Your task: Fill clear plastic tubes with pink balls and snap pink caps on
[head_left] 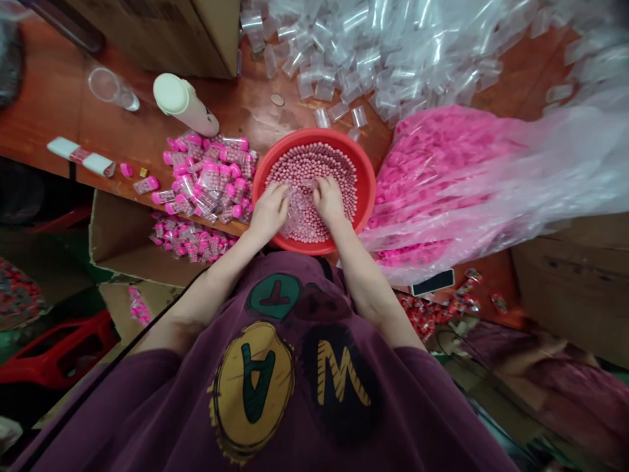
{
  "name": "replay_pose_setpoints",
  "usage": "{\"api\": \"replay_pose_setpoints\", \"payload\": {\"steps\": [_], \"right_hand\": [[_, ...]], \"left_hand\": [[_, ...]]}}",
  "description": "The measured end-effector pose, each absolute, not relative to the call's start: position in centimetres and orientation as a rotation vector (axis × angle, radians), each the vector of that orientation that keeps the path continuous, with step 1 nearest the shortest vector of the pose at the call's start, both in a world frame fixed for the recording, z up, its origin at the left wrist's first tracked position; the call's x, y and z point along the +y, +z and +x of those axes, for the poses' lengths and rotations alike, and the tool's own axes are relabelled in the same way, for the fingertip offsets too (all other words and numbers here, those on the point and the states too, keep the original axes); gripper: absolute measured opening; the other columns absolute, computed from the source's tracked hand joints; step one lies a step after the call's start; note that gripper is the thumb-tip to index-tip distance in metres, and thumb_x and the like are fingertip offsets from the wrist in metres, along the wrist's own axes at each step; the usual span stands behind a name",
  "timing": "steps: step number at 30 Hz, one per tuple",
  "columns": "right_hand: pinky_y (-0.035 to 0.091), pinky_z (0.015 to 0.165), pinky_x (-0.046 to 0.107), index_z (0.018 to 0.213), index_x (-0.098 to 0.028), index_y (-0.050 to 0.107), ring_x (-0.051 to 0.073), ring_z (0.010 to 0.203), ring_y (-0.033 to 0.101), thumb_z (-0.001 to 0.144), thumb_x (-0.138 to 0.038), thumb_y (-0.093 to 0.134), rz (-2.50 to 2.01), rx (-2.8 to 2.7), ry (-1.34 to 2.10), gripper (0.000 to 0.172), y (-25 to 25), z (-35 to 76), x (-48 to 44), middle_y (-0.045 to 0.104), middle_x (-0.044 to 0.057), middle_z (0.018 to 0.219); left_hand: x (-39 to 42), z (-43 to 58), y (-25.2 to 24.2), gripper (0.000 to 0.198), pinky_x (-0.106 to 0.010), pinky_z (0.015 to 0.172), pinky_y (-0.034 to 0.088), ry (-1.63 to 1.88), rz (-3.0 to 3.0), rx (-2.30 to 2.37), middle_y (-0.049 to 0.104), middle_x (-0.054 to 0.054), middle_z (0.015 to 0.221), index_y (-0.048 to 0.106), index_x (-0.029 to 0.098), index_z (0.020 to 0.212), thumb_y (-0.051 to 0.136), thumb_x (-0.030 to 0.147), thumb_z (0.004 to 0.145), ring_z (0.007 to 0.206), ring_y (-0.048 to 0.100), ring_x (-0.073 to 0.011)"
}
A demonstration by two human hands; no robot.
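Observation:
A round red bowl (368, 177) full of small pink beads (339, 160) stands at the table's edge in front of me. Both my hands are inside its rim, over the beads. My left hand (270, 208) has its fingers curled together around what looks like a clear plastic tube, mostly hidden. Opposite it, my right hand (328, 198) pinches another small clear piece, its outline blurred. Between the hands, several clear plastic tubes (297, 211) lie on the beads. Left of the bowl is a heap of bead-filled tubes with pink caps (209, 177).
Loose clear tubes (354, 52) pile up at the back. A bag of pink caps (442, 170) lies right of the bowl, with a phone (432, 282) below. At left stand a cream bottle (184, 105) and a clear cup (111, 88); an open carton (118, 229) sits below the edge.

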State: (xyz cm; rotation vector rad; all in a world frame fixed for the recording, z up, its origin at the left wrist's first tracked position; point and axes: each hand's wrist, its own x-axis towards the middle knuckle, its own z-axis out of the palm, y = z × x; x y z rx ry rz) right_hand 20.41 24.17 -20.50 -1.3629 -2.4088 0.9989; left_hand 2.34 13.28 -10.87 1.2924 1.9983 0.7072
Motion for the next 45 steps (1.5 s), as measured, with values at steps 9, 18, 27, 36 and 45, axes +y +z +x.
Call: {"api": "replay_pose_setpoints", "payload": {"steps": [9, 18, 27, 36, 45], "right_hand": [[0.054, 0.128, 0.062, 0.154, -0.015, 0.065, 0.035, 0.142, 0.065, 0.105, -0.013, 0.048, -1.244, -2.387, 0.921, 0.053, -17.9, 23.9, 21.3, 0.069, 0.021, 0.15], [0.064, 0.113, 0.053, 0.132, -0.022, 0.076, 0.03, 0.122, 0.076, 0.111, -0.027, 0.049, -1.601, -1.909, 0.868, 0.035, -16.1, 33.5, 11.3, 0.08, 0.016, 0.126], [0.061, 0.117, 0.057, 0.123, -0.017, 0.075, 0.032, 0.118, 0.079, 0.101, -0.033, 0.053, -2.206, -1.223, 0.784, 0.035, -22.1, 42.4, 8.6, 0.081, 0.019, 0.124], [0.062, 0.113, 0.057, 0.143, -0.014, 0.06, 0.031, 0.119, 0.074, 0.109, -0.036, 0.051, -2.242, -1.033, 0.447, 0.041, -23.9, 42.9, 17.7, 0.072, 0.02, 0.13], [0.06, 0.113, 0.052, 0.13, -0.015, 0.062, 0.028, 0.109, 0.076, 0.096, -0.023, 0.063, -2.273, -1.021, 0.679, 0.036, -21.0, 43.1, 18.0, 0.076, 0.015, 0.119]], "left_hand": [[22.3, 3.8, -12.6, 0.016, -0.034, 0.088, 0.055, 0.133, 1.384, 1.539, 0.078, -0.008, 0.091, 0.081, 0.01, 0.096, 0.071, 0.018, 0.087, 0.09, 0.071, -0.0248], [25.8, 4.4, -13.3, 0.037, -0.055, 0.131, 0.044, -0.053, 1.669, 1.902, 0.065, -0.024, 0.151, 0.076, 0.005, 0.129, 0.051, 0.021, 0.107, 0.153, 0.05, -0.0388], [24.7, 11.0, -18.2, 0.027, -0.039, 0.125, 0.047, -0.07, 1.543, 1.778, 0.065, -0.019, 0.154, 0.076, 0.004, 0.118, 0.065, 0.01, 0.094, 0.141, 0.059, -0.028], [21.7, 8.1, -15.1, 0.023, -0.038, 0.109, 0.053, 0.425, 1.177, 1.557, 0.073, -0.003, 0.098, 0.075, 0.016, 0.087, 0.083, 0.02, 0.066, 0.111, 0.068, -0.0255], [18.3, 6.6, -10.8, 0.016, -0.033, 0.101, 0.054, 0.653, 0.668, 1.235, 0.081, -0.007, 0.092, 0.077, 0.014, 0.089, 0.081, 0.029, 0.082, 0.099, 0.075, -0.0186]]}}
